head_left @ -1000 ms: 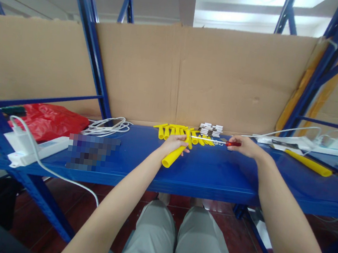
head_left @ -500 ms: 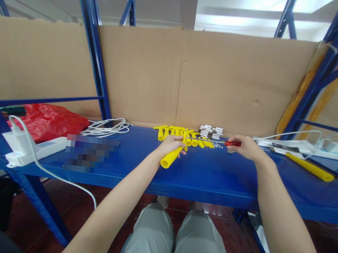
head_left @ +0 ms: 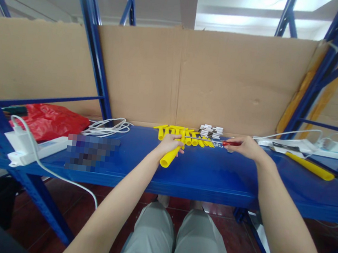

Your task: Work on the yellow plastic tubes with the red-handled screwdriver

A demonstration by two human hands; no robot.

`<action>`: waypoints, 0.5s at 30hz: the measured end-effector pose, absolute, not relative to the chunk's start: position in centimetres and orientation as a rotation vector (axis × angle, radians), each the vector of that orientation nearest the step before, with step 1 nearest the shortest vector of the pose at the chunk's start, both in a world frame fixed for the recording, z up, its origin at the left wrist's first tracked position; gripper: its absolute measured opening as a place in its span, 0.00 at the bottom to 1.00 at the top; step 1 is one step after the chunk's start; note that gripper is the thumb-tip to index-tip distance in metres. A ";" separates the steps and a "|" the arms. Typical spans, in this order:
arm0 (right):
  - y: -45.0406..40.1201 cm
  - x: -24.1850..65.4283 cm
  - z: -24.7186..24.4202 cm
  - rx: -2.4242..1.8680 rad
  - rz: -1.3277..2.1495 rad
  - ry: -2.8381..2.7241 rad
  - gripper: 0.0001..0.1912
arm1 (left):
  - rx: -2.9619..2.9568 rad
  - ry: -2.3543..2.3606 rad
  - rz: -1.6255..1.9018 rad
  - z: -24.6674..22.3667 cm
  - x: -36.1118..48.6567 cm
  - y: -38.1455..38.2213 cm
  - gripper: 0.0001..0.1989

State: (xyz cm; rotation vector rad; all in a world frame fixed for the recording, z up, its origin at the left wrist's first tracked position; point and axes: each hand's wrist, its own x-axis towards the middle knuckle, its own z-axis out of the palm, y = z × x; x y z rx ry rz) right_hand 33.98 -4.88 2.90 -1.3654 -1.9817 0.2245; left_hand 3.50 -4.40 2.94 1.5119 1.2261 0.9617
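Observation:
My left hand [head_left: 168, 143] is closed around a yellow plastic tube-like handle [head_left: 169, 158], whose open round end points down toward me. Pinched in my right hand [head_left: 244, 146] is a screwdriver with a red handle [head_left: 231, 143]. Its thin metal shaft lies level, pointing left, and its tip meets the upper part of the yellow handle; the exact contact is too small to make out. Behind my left hand several more yellow handles [head_left: 161, 133] lie in a row. Small shiny bits [head_left: 217, 145], perhaps screws, are scattered below the shaft.
White-and-dark small pieces [head_left: 210, 131] are stacked against the cardboard wall [head_left: 224, 80]. On the left are a red plastic bag [head_left: 55, 123], white cable [head_left: 107, 127] and a power strip [head_left: 52, 147]. A yellow-handled tool [head_left: 310, 167] lies right on the blue shelf [head_left: 212, 177].
The screwdriver and the yellow handle have shifted very slightly left. My right hand's fingers have changed position a little on the red handle. Both grips are kept.

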 end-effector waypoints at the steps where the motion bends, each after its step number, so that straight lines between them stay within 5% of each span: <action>1: -4.8 33.9 2.9 -1.374 0.221 -1.975 0.22 | 1.509 1.232 0.962 2.9 3.5 -4.4 0.34; 15: -3.3 35.3 1.3 -1.430 0.349 -1.879 0.18 | 1.482 1.234 1.014 2.7 3.2 -3.9 0.29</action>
